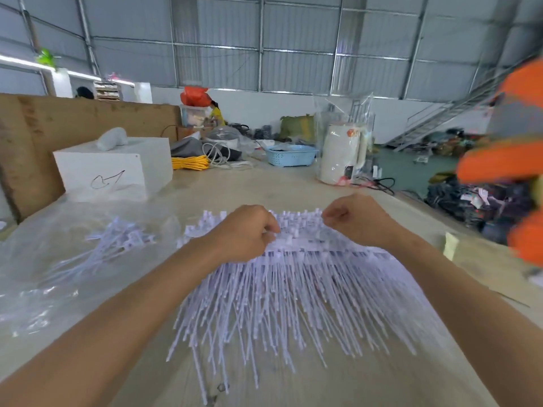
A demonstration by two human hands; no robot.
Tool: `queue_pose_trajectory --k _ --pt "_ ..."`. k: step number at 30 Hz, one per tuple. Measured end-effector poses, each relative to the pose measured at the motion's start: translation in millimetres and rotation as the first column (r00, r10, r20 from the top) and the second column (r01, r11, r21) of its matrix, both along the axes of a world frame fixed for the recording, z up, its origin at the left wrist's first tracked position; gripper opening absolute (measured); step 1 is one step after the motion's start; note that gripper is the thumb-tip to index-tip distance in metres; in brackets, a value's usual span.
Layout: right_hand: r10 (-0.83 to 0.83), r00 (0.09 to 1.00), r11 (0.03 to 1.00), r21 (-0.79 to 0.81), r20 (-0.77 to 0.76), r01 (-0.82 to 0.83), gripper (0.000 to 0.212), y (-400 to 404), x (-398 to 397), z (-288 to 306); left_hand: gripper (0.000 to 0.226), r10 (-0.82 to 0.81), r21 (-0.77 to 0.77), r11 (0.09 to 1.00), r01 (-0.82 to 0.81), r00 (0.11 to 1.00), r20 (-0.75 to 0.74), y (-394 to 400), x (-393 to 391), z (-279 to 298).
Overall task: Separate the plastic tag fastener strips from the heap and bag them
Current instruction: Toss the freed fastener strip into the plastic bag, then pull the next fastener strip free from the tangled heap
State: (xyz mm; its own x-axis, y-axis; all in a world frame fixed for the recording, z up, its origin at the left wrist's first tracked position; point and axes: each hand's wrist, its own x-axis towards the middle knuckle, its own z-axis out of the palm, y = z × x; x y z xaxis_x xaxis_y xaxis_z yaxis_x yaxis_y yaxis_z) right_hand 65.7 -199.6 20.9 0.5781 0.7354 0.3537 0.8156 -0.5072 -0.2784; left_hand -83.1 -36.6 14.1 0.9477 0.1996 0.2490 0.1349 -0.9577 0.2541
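Spreading toward near table edge: heap of white plastic tag fastener strips (293,289) on beige tabletop (293,183). L hand (246,230) and R hand (357,220) both pinch heap's far header row. Clear plastic bag (44,259) w/ strips lies left; bare tabletop beyond.

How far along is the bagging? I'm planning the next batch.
Done: a small bundle of strips lies on the clear plastic bag at left. In hand: left hand and right hand grip the top of the main heap. Left: most of that heap, still on the table.
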Motion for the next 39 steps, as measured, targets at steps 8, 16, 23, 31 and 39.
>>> queue_pose_trajectory --k 8,16,23,31,39 --pt "0.025 0.993 0.998 0.051 -0.113 -0.02 0.014 -23.4 2.8 -29.8 0.032 0.028 0.048 0.999 -0.019 0.98 -0.196 -1.8 27.9 -7.9" --pt "0.193 0.906 0.887 0.462 -0.377 0.003 0.035 -4.0 -11.3 -21.0 0.032 -0.039 0.224 0.975 0.001 0.985 0.165 -25.4 32.9 13.0" --pt "0.463 0.573 0.774 0.623 -0.677 0.111 0.039 -7.2 -18.1 -11.5 0.036 -0.04 0.247 0.969 -0.023 0.969 0.246 -39.9 46.8 20.5" --pt "0.453 0.641 0.72 0.679 -0.619 0.146 0.022 3.5 -18.4 8.8 0.038 -0.052 0.339 0.939 -0.053 0.955 0.293 -43.6 48.5 50.5" --pt "0.482 0.588 0.719 0.677 -0.649 0.157 0.028 15.1 -15.0 7.7 0.032 -0.027 -0.007 1.0 0.03 0.98 0.198 -26.7 53.1 52.1"
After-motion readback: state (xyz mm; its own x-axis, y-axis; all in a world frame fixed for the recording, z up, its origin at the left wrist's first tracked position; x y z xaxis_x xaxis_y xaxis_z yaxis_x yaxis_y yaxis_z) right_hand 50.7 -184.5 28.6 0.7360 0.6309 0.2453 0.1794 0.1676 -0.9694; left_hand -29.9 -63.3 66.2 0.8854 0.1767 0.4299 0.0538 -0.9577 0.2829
